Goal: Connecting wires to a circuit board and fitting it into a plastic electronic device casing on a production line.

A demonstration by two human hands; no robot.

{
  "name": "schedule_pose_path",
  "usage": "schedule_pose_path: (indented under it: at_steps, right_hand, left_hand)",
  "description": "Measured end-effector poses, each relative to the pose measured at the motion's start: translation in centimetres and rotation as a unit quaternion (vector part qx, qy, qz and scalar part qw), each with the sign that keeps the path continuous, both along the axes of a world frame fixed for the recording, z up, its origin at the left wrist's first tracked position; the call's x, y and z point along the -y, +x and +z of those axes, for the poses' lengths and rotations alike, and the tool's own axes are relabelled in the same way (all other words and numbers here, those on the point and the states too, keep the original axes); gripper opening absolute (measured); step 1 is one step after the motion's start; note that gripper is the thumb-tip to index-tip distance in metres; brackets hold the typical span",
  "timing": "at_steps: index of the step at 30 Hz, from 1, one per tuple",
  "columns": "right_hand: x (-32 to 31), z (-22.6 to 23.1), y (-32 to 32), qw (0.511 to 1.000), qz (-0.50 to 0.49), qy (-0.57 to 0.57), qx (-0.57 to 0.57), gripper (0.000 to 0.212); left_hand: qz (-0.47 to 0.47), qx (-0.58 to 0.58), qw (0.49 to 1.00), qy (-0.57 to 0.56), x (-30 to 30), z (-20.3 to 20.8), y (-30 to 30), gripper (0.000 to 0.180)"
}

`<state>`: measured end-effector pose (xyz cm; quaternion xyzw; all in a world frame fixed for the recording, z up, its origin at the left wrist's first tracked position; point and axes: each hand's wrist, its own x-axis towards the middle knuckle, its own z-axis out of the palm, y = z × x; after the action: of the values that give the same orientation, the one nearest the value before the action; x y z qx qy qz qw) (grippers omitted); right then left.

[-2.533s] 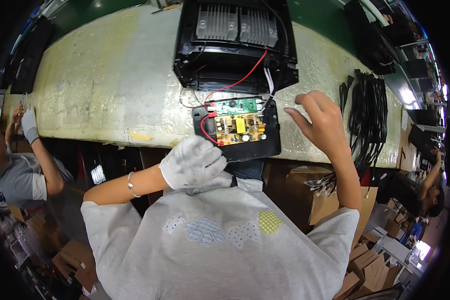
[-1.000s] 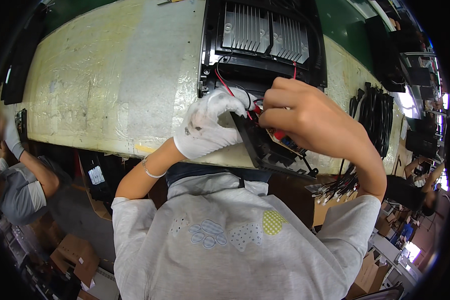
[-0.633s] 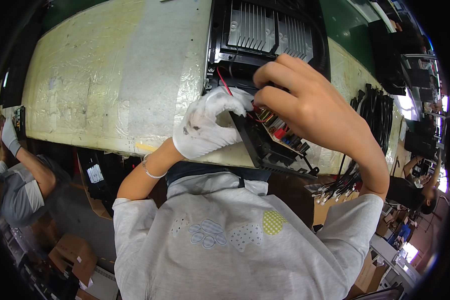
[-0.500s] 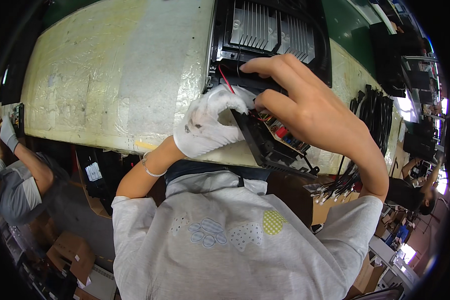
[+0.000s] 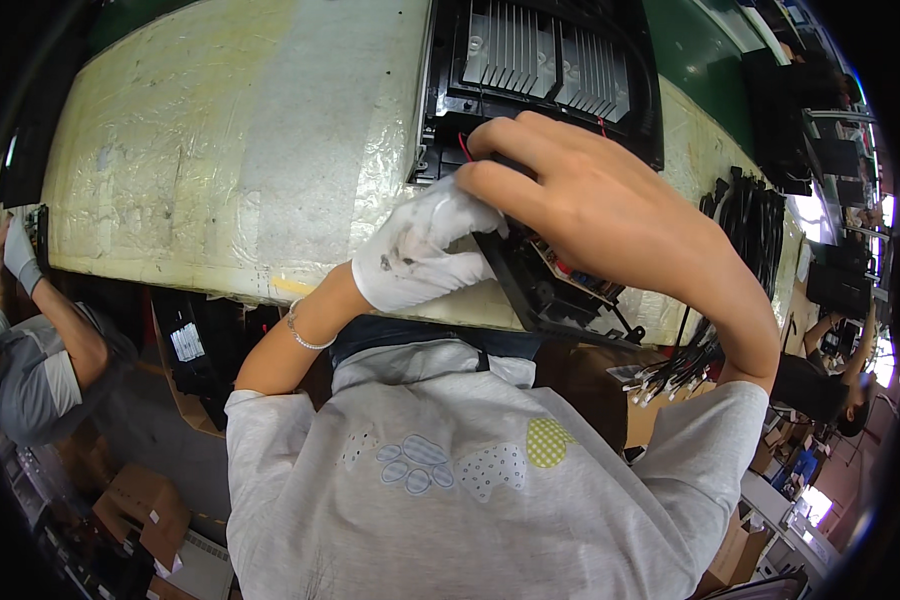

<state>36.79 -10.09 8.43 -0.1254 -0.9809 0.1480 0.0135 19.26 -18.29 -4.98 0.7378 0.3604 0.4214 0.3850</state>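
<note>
My left hand (image 5: pixel 422 252), in a soiled white glove, is closed on the left edge of a black plastic housing (image 5: pixel 528 297). The housing sits tilted at the table's near edge, with a circuit board (image 5: pixel 582 282) inside it. Above it reaches my bare right hand (image 5: pixel 610 205), thumb and index finger pinched together beside the gloved fingers. A thin red wire (image 5: pixel 464 146) runs up from that pinch toward a large black unit (image 5: pixel 643 110) with silver finned heat sinks (image 5: pixel 510 50). My right hand hides most of the board and the unit's near part.
A bundle of black cables (image 5: pixel 745 235) lies at the table's right side, its white connectors (image 5: pixel 660 380) hanging over the near edge. The worn, film-covered tabletop (image 5: pixel 220 160) stretches left. Another person's gloved hand (image 5: pixel 18 255) is at the far left. Cardboard boxes (image 5: pixel 142 510) stand below.
My right hand has moved left and slightly down, bringing its fingers together at the red wire near my glove. The left hand and the housing have shifted slightly.
</note>
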Motion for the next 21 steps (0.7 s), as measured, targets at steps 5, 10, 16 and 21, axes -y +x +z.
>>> schedule_pose_path:
  at_steps: [5, 10, 16, 21]
  right_hand:
    - [-0.4, -0.3, 1.0, 0.998, 0.016, -0.034, -0.053, 0.031]
    - [-1.5, -1.3, 2.4, 0.992, 0.049, -0.114, -0.037, 0.022]
    - [-1.1, -1.6, 2.5, 0.99, 0.007, -0.124, -0.07, 0.019]
    - [-1.2, -1.8, 2.4, 0.985, 0.029, -0.154, -0.071, 0.021]
  left_hand:
    - [0.019, 0.095, 0.985, -0.141, 0.1, -0.6, 0.6, 0.027]
    - [0.015, 0.018, 0.999, 0.036, -0.5, -0.3, 0.1, 0.03]
    - [0.066, 0.035, 0.997, -0.01, -0.1, 0.3, 0.4, 0.03]
    - [0.063, 0.028, 0.998, 0.003, -0.3, 0.1, 0.3, 0.029]
